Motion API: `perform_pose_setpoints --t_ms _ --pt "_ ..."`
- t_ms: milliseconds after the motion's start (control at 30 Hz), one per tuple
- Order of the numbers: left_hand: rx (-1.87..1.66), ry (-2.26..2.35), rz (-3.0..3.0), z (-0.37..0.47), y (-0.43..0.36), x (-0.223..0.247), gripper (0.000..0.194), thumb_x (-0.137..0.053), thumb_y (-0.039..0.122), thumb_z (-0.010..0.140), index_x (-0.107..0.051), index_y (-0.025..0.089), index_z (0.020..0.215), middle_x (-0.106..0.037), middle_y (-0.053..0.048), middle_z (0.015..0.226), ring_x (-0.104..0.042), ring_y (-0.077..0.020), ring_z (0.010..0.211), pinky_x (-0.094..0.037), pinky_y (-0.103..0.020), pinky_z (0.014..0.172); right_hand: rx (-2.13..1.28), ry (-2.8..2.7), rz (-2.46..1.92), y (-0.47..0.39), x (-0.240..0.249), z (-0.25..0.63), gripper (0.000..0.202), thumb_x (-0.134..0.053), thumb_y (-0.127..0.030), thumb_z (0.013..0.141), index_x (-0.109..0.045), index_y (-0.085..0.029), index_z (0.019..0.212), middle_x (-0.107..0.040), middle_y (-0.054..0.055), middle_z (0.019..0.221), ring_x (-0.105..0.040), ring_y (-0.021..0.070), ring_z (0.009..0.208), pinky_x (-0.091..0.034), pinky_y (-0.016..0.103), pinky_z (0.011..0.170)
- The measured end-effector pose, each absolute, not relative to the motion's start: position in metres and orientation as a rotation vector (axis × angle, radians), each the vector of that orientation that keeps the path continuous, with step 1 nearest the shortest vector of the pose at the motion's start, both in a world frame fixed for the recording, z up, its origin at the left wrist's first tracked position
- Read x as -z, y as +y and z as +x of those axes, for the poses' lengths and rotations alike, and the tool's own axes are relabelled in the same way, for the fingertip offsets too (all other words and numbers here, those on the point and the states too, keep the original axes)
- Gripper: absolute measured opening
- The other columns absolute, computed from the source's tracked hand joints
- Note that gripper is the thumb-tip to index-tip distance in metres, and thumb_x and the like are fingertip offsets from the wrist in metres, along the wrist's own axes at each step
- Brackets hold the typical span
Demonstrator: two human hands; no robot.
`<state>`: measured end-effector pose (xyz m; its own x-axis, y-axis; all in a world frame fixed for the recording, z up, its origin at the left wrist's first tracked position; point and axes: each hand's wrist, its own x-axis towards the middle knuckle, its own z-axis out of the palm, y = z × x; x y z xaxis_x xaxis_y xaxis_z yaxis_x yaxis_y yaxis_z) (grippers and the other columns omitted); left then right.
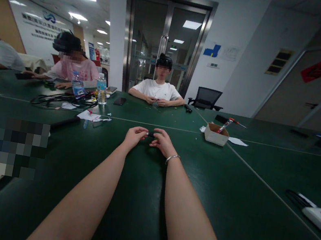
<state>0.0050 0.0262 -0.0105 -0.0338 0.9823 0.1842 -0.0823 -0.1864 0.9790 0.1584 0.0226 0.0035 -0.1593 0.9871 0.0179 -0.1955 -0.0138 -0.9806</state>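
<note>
One cardboard box [216, 135] holding a red-handled tool [225, 125].

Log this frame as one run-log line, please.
left hand: pinching small dark object | right hand: pinching same object | over green table | cardboard box to the right, untouched

Signs in the room, none legible

A white wall board [41, 28] at the far left carried a blue logo and rows of dark characters, too blurred to read. A red diamond-shaped paper [316, 71] on the door at right bore dark marks that could not be made out. A blue sign [211, 50] beside the glass doors and the labels on two water bottles [102, 88] were equally unreadable.
</note>
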Motion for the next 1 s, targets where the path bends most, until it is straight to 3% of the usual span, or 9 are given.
perform_pose_setpoints --t_ms 100,200,367,533,700,1000 --pt "-1.395 1.071 1.269 0.0051 0.0267 0.0108 0.023 -0.068 0.026 0.064 -0.068 0.014 0.082 -0.068 -0.005 0.076 -0.064 -0.0136 0.070 -0.049 -0.026 0.067 -1.426 -1.193 -1.004 0.0215 -0.0044 0.1580 0.011 -0.051 -0.015 0.084 -0.053 -0.016 0.094 -0.056 -0.003 0.066 -0.051 0.0050 0.039 -0.056 0.024 0.045" --pt "-1.392 1.062 1.258 0.0050 0.0267 0.0106 0.023 -0.068 0.027 0.064 -0.068 0.013 0.083 -0.068 -0.005 0.077 -0.064 -0.0132 0.070 -0.050 -0.026 0.069 -1.418 -1.189 -0.962 0.0212 -0.0042 0.1580 0.016 -0.055 -0.010 0.080 -0.054 -0.017 0.094 -0.056 -0.004 0.066 -0.052 0.0049 0.040 -0.057 0.025 0.047" --pt "-1.399 1.060 1.236 0.0048 0.0273 0.0110 0.025 -0.070 0.028 0.063 -0.068 0.013 0.083 -0.069 -0.006 0.078 -0.063 -0.0125 0.067 -0.050 -0.027 0.069 -1.429 -1.152 -1.010 0.0242 -0.0016 0.1577 0.008 -0.055 -0.021 0.086 -0.053 -0.016 0.092 -0.058 -0.002 0.060 -0.052 0.0060 0.039 -0.057 0.025 0.046" --pt "-1.393 1.048 1.210 0.0053 0.0288 0.0127 0.024 -0.072 0.027 0.062 -0.069 0.012 0.081 -0.069 -0.007 0.079 -0.064 -0.0137 0.068 -0.051 -0.030 0.071 -1.425 -1.141 -1.012 0.0259 0.0004 0.1576 0.009 -0.054 -0.014 0.086 -0.053 -0.015 0.094 -0.060 -0.001 0.059 -0.053 0.0063 0.040 -0.057 0.025 0.048" --pt "-1.362 1.041 1.266 0.0058 0.0279 0.0125 0.024 -0.071 0.014 0.060 -0.069 0.012 0.083 -0.069 -0.006 0.077 -0.065 -0.0132 0.071 -0.051 -0.029 0.076 -1.418 -1.112 -1.009 0.0264 0.0014 0.1585 0.010 -0.049 -0.010 0.087 -0.053 -0.014 0.095 -0.060 -0.001 0.059 -0.053 0.0065 0.040 -0.057 0.026 0.050" --pt "-1.389 1.112 1.317 0.0062 0.0294 0.0149 0.024 -0.069 0.026 0.069 -0.062 0.015 0.090 -0.063 -0.002 0.066 -0.064 -0.0126 0.063 -0.049 -0.022 0.058 -1.435 -1.090 -0.980 0.0284 0.0041 0.1599 0.010 -0.051 -0.011 0.086 -0.053 -0.015 0.095 -0.061 -0.001 0.059 -0.055 0.0074 0.041 -0.057 0.026 0.050"
